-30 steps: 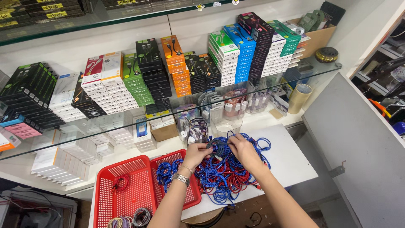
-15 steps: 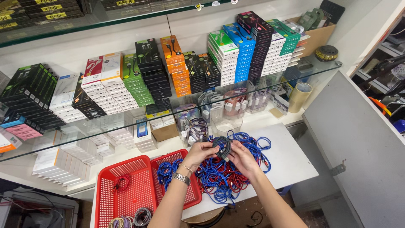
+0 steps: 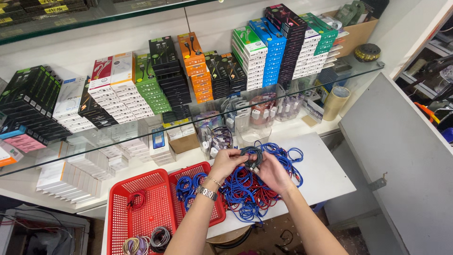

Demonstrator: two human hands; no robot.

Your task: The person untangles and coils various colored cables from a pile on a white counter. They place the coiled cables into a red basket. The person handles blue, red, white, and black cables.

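Both of my hands are raised over a tangled pile of blue and red cables (image 3: 250, 193) on a white table (image 3: 325, 174). My left hand (image 3: 228, 162) and my right hand (image 3: 272, 172) together hold a small coiled dark grey cable (image 3: 251, 155) between their fingertips. A watch and a thin bracelet sit on my left wrist. The pile lies directly under the hands, spilling toward the table's right side.
Two red plastic baskets stand at the left: the larger one (image 3: 137, 212) holds a red coil and grey coils, the smaller one (image 3: 212, 212) holds blue cables. A glass shelf (image 3: 141, 127) above carries stacked coloured boxes. A grey panel (image 3: 401, 156) stands at the right.
My hands have come together from apart over the pile and lifted slightly; the dark grey coil is now gripped by both.
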